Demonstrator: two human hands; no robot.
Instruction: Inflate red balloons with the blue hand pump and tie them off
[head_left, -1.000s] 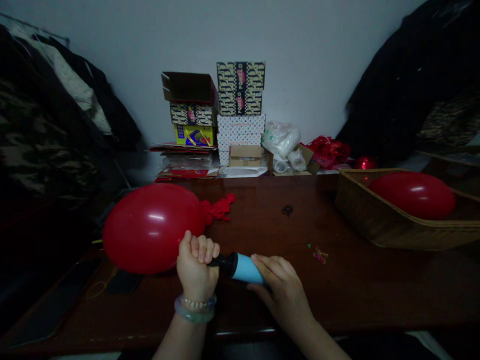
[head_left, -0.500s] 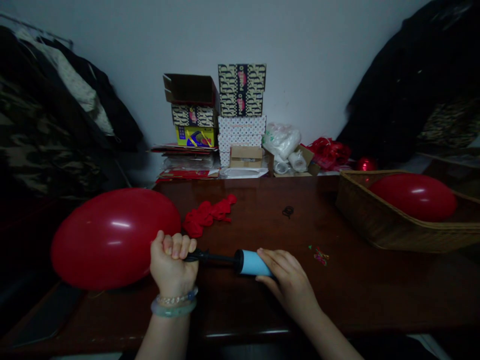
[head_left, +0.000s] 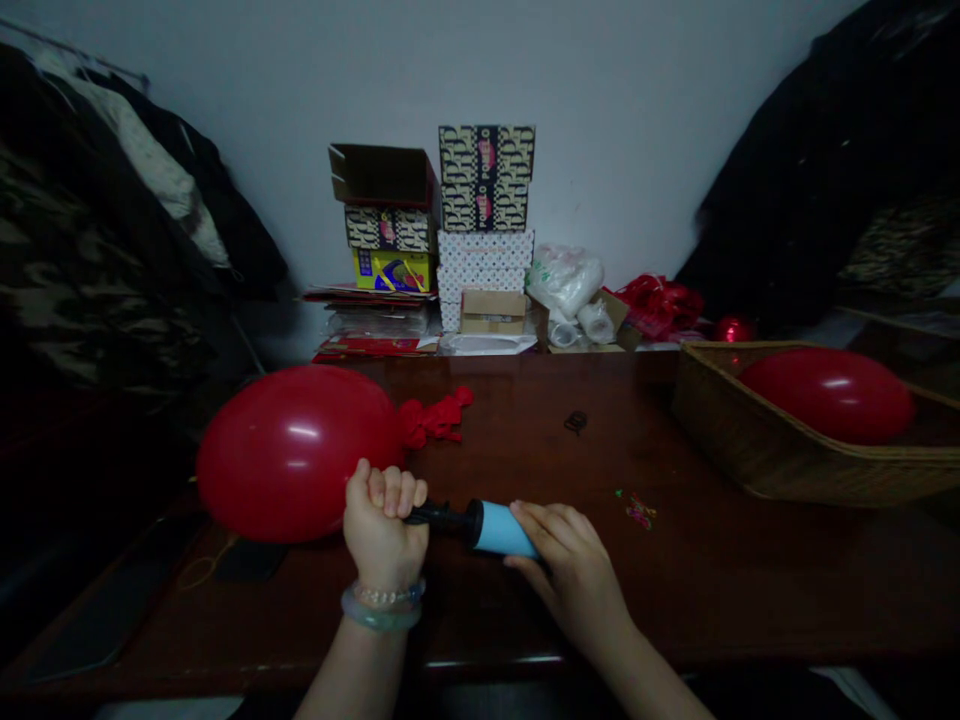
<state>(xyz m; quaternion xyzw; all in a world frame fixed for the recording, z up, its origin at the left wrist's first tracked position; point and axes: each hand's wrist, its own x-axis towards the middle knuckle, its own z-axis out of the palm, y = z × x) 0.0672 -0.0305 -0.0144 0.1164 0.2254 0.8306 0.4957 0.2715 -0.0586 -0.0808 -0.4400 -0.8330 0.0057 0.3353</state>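
Note:
A blue and black hand pump [head_left: 504, 530] lies sideways between my hands, above the dark brown table [head_left: 517, 620]. My left hand [head_left: 386, 525] is closed in a fist around its black handle end. The fingers of my right hand [head_left: 566, 560] wrap round the blue barrel. A large inflated red balloon [head_left: 300, 455] sits just left of my left fist, touching or very near it; its neck is hidden behind my fingers. Behind the fist lies a crumpled red strip of decoration [head_left: 439, 417], partly covered by the balloon.
A woven basket [head_left: 780, 465] at the right holds another red balloon [head_left: 832, 393]. Small coloured bands [head_left: 640, 510] and a black coil [head_left: 576, 423] lie mid-table. Stacked boxes [head_left: 486, 210] stand at the back. A dark flat object [head_left: 251, 560] lies at the left.
My left hand has moved right, closer to my right hand, and the pump's black rod shows shorter. The balloon has shifted right with it, uncovering a dark flat object and a loop on the table.

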